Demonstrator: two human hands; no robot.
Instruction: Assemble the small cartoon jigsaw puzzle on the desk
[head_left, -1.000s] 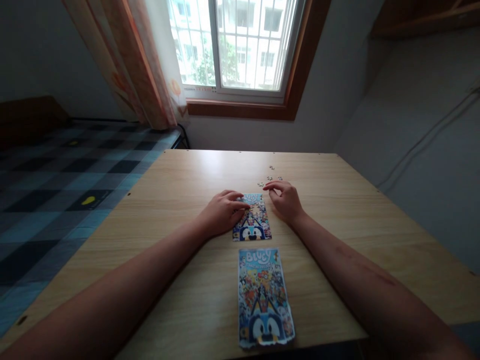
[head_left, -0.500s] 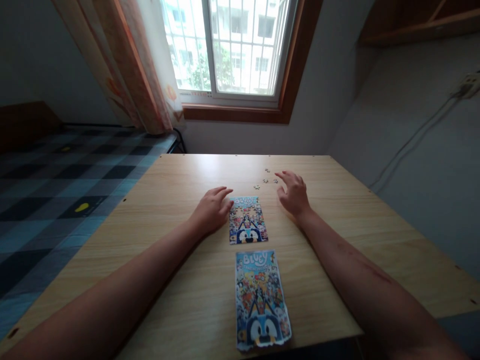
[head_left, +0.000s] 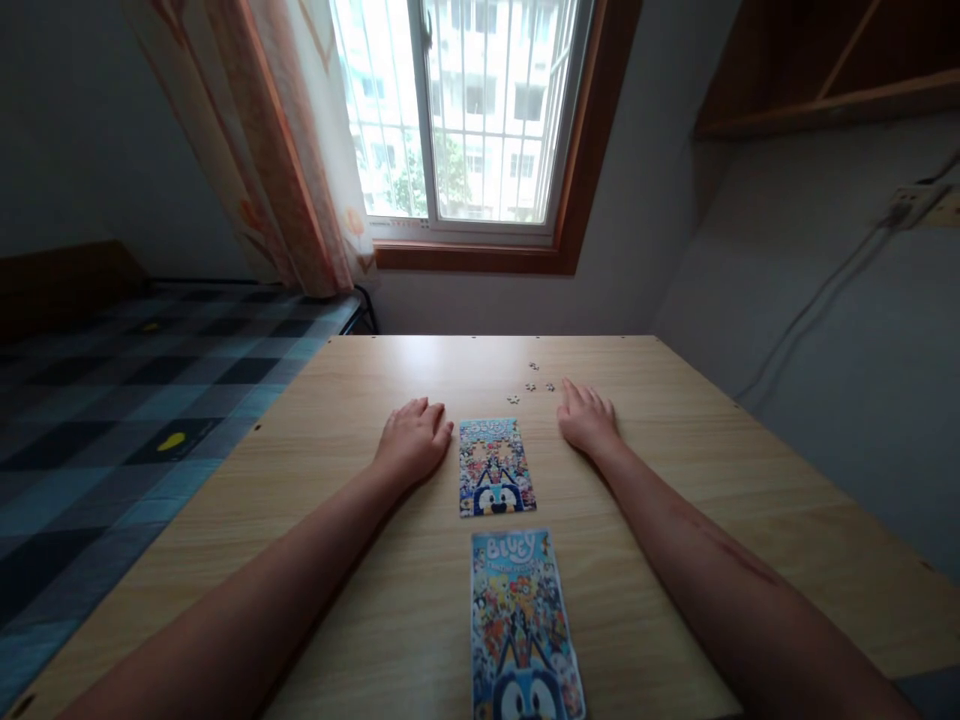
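Observation:
A small Bluey jigsaw puzzle (head_left: 498, 490) lies flat on the wooden table, with gaps in its upper middle where bare wood shows. My left hand (head_left: 415, 440) rests palm down on the table just left of the puzzle, fingers stretched out and holding nothing. To the right of the puzzle, my right hand (head_left: 587, 416) also lies on the table with its fingers extended and nothing in them. Several loose puzzle pieces (head_left: 531, 387) are scattered beyond the puzzle, near the right fingertips. Nearer to me lies a Bluey picture sheet or packet (head_left: 523, 620), its bottom cut off by the frame.
The light wooden table (head_left: 375, 380) reaches toward a barred window (head_left: 487, 120) with a curtain (head_left: 277, 170). A bed with a checked cover (head_left: 187, 370) stands to the left. On the right wall are a shelf (head_left: 832, 110) and a cable (head_left: 810, 280).
My left hand has moved a little left, off the puzzle's edge. My right hand has lowered flat onto the table. The camera has tilted up slightly.

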